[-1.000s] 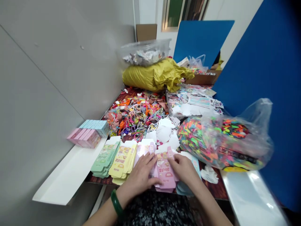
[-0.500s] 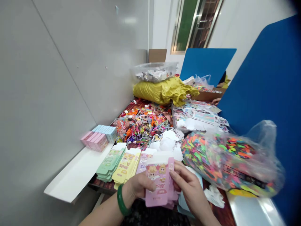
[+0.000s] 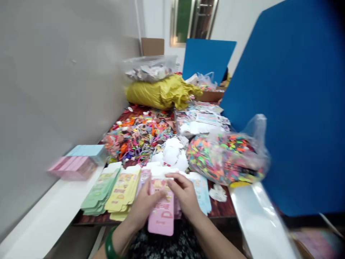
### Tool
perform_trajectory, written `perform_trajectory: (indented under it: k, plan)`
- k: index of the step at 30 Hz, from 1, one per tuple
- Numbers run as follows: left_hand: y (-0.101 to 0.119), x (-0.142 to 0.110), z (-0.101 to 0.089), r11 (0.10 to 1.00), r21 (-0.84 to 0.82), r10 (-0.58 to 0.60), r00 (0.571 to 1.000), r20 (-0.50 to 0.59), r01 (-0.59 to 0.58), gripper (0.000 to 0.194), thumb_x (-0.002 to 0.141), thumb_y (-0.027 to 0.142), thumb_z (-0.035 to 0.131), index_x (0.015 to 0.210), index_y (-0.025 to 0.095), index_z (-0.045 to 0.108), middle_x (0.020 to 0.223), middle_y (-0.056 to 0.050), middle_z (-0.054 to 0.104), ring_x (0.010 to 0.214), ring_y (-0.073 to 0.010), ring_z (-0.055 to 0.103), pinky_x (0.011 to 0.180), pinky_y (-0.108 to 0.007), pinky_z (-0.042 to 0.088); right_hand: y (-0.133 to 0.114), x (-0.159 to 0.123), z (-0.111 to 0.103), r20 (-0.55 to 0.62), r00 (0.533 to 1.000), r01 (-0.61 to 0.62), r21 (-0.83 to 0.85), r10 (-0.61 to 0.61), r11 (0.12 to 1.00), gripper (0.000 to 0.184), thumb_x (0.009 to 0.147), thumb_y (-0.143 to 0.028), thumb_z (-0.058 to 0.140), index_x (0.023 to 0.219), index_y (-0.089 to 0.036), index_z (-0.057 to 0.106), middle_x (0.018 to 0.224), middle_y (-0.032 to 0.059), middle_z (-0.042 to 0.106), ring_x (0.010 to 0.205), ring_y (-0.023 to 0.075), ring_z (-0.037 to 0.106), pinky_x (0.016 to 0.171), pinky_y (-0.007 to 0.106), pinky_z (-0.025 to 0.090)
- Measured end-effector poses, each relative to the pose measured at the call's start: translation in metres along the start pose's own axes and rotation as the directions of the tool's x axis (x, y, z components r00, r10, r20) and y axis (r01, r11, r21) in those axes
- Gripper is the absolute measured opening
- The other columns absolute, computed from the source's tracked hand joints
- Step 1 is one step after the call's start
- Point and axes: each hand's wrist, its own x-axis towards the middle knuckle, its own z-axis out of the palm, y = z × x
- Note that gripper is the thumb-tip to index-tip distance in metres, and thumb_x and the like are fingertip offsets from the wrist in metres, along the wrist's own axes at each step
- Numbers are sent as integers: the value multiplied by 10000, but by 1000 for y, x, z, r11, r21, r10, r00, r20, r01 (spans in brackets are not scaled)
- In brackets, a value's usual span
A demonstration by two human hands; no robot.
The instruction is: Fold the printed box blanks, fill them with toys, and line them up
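Head view: left hand (image 3: 144, 205) clamped on pink carton (image 3: 162, 214), right hand (image 3: 186, 196) curled, grip unclear.

glossy green bangle (image 3: 110, 244) on left wrist (image 3: 126, 228); dark garment (image 3: 161, 246) (pale, flower-like print).

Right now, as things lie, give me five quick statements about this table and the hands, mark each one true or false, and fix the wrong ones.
1. The left hand holds a pink carton, with the right hand near its upper end. True.
2. Both wrists are bare. False: a green bracelet is worn on the left one.
3. The yellow stack lies between the green stack and the purple stack. True.
4. All boxes at the far left are orange. False: pink boxes and light-blue boxes are there.
5. A clear bag lies on the yellow sack. True.
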Motion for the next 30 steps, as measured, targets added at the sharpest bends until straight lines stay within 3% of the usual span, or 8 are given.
perform_trajectory:
  k: [3, 7, 14, 17, 20, 23, 25, 30]
  plan:
    - [8, 1, -1, 983, 115, 157, 983, -95, -146, 826, 650, 350, 793, 1320, 275, 316, 1021, -43, 705, 767, -220, 705, 616, -291, 560, 8, 3, 1, 7, 992, -127, 132, 127, 983, 361, 730, -466, 686, 968, -197, 716, 863, 36, 697, 796, 191, 617, 759, 321, 487]
    - [11, 4, -2, 948, 274, 196, 976, -94, -163, 599, 621, 447, 783, 1089, 226, 482, 829, -5, 687, 596, -174, 645, 506, -241, 505, 13, 2, 6, -6, 990, -137, 238, 142, 961, 495, 661, -446, 746, 1084, -211, 643, 722, -29, 589, 676, 137, 546, 681, 280, 442]
    - [9, 12, -13, 842, 518, 246, 962, -122, -149, 408, 656, 558, 705, 623, 181, 552, 541, 40, 542, 491, -115, 486, 451, -200, 395, 14, 3, 3, 50, 994, -99, 77, 96, 992, 280, 662, -436, 714, 622, -189, 588, 545, -52, 477, 531, 93, 398, 525, 243, 326]
    - [11, 12, -13, 875, 478, 144, 983, -115, -72, 554, 604, 544, 761, 1041, 237, 617, 573, 52, 612, 499, -163, 553, 467, -242, 447, 13, 7, -2, 99, 993, -66, -14, 67, 998, 304, 688, -433, 690, 553, -181, 586, 528, -43, 469, 522, 92, 388, 513, 246, 309]
    - [8, 7, -11, 971, 230, -40, 993, -110, 65, 848, 618, 548, 751, 1358, 328, 400, 696, 42, 721, 625, -259, 674, 536, -337, 528, 9, 11, -4, 77, 997, -37, 60, 32, 998, 324, 690, -445, 708, 916, -212, 696, 607, -42, 533, 537, 105, 430, 526, 245, 354]
    - [1, 1, -9, 956, -57, -294, 951, -97, 289, 814, 579, 528, 751, 1303, 272, 482, 796, -17, 766, 795, -344, 716, 632, -418, 569, 2, 14, -3, 39, 999, 16, 70, -19, 997, 504, 685, -416, 737, 1156, -266, 636, 699, -33, 606, 571, 122, 498, 565, 253, 416]
    - [-3, 1, -10, 908, -144, -411, 905, -113, 394, 851, 477, 434, 810, 1256, 254, 519, 801, -38, 770, 777, -364, 722, 651, -446, 587, -2, 15, -2, 43, 994, 105, 3, -105, 994, 322, 713, -362, 720, 1017, -256, 702, 772, -7, 660, 654, 143, 569, 643, 269, 456]
    - [-5, 4, -14, 933, 3, -358, 930, -88, 359, 725, 507, 429, 805, 1173, 246, 583, 802, -58, 767, 719, -356, 724, 648, -462, 601, -6, 17, -7, 139, 982, 128, -20, -124, 992, 114, 721, -327, 707, 713, -214, 722, 746, 16, 688, 721, 167, 631, 726, 294, 485]
